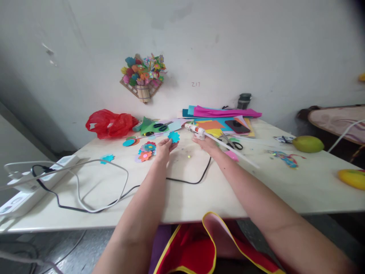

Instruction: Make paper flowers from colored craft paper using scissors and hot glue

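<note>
Between the thumb and fingers of my left hand (164,147) is a blue paper flower (173,137) with a scalloped edge. My right hand (203,141) is wrapped round a white glue gun (196,130); a long white glue stick (232,149) juts from its back end toward me. The gun's nozzle points left, above and to the right of the flower, apart from it. Left of my left hand lie finished-looking layered paper flowers (146,153) in a cluster. Round blue paper pieces (129,142) and another blue flower (107,158) are farther left.
A white power strip (61,167) with looping cables is at the left, and a black cord (188,182) crosses the table. Behind are a red plastic bag (110,123), scissors (162,126), coloured sheets (211,125) and a phone (237,126). A green mango (308,144) lies right.
</note>
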Motion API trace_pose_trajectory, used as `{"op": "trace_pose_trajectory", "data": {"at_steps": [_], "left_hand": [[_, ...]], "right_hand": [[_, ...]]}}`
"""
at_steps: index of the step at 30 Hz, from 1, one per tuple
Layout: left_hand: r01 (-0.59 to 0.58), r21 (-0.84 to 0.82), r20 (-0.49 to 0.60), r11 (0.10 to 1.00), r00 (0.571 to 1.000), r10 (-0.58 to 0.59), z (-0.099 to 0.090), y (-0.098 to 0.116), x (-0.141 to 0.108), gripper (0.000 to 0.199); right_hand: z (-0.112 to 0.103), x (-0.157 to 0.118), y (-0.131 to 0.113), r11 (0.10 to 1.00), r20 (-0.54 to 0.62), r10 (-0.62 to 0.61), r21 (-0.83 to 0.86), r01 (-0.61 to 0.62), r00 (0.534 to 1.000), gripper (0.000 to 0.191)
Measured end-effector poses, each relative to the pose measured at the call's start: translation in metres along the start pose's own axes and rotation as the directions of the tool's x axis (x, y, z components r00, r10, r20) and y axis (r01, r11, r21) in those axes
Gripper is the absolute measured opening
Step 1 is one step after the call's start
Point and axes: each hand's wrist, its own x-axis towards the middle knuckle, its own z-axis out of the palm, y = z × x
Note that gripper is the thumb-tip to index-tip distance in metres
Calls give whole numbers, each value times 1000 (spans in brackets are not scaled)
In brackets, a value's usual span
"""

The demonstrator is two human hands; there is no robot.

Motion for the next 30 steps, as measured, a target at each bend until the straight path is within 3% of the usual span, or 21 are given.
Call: {"op": "trace_pose_trajectory", "data": {"at_steps": [3, 7, 13, 23, 30], "left_hand": [[37, 15, 42, 999, 998, -38, -4, -2, 1, 17], [87, 23, 87, 996, 992, -89, -8, -4, 3, 16], [112, 50, 93, 992, 989, -116, -9, -4, 4, 11], [82, 106, 54, 991, 995, -88, -8, -1, 2, 28], [97, 117, 60, 988, 993, -104, -10, -4, 5, 22]], "right_hand": [[-5, -5, -12, 977, 103, 105, 176, -122, 989, 32], [-15, -12, -27, 951, 257, 127, 243, -192, 958, 24], [-24, -14, -33, 950, 309, 158, 211, -230, 938, 21], [-25, -14, -29, 974, 358, 154, 104, -203, 921, 22], [-26, -15, -32, 973, 364, 138, 124, -194, 921, 21]]}}
